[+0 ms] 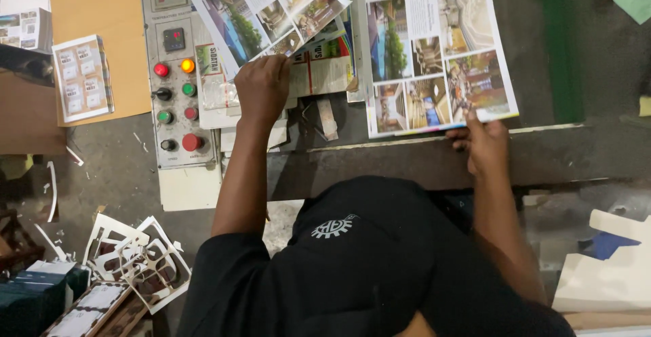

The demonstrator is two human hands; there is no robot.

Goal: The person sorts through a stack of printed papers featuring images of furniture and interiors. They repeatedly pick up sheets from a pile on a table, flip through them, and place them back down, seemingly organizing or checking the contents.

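I'm pinching the near edge of the printed sheet [434, 52] lying on the surface [542, 154] with my right hand [483, 144]; my left hand [261, 89] is closing on another sheet [261, 8], just beside the button panel [175, 93].

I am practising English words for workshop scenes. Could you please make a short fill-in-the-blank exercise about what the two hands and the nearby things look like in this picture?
1. The right hand holds the bottom edge of a ___ sheet of photographs.
2. The left hand grips another printed sheet beside the control ___ with coloured buttons.
3. The person's shirt is ___ in colour.
4. White cardboard offcuts lie on the ___, at lower left.

Missing words: printed; panel; black; floor
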